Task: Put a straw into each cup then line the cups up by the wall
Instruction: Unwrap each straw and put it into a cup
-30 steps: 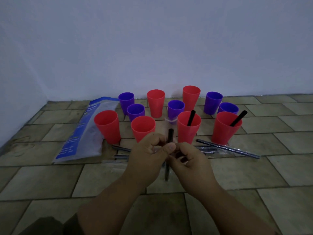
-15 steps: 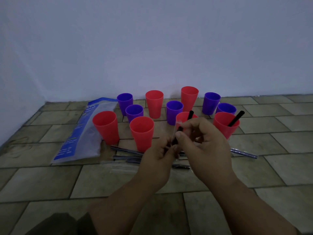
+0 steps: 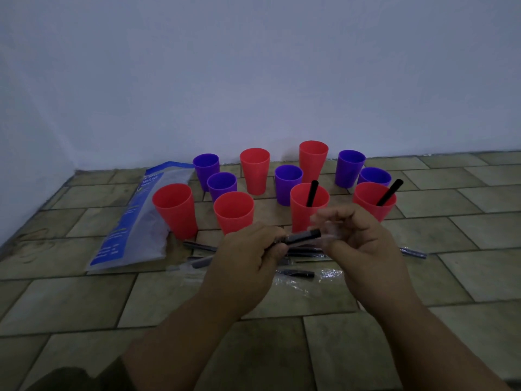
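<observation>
one end of the straw [image 3: 303,237] is buried in the curled fingers of our left hand [image 3: 248,258], and the fingertips of our right hand [image 3: 363,249] blur into the clear wrapper [image 3: 330,239] they pinch, so we cannot tell where it ends. behind both hands the loose straws [image 3: 298,273] show only in pieces, and the right hand covers the base of the red cup [image 3: 300,213] just beyond it. the print on the bag [image 3: 135,221] left of our left hand is too small to read.
</observation>
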